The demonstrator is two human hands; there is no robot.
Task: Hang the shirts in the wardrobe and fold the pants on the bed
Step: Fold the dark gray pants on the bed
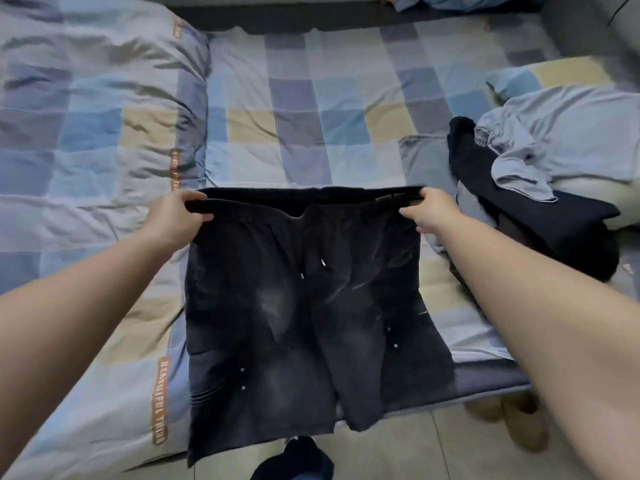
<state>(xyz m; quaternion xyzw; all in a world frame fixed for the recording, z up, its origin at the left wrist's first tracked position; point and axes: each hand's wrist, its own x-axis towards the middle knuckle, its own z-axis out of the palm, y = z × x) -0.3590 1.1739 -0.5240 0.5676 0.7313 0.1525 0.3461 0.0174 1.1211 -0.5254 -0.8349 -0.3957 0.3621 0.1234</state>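
**Black shorts held by the waistband over the bed edge**

A checked sheet in blue, grey and pale yellow squares covers the bed. A bunched quilt in the same check, with an orange lettered band, fills the left side. On the right, a dark garment lies in a heap partly under a light blue-grey garment, both close to the right forearm. A pillow sits behind them. At the far edge, more blue cloth is crumpled against the headboard side. Below the bed edge, tan slippers rest on the tiled floor, and a dark shoe or foot shows at the bottom.

No container is in view.

The black pants, short-legged with a drawstring and faded patches, hang spread flat between the two hands, waistband away from the person and legs dropping past the mattress edge. The left hand grips the left corner of the waistband, fingers curled over the hem. The right hand pinches the right corner, thumb on top.
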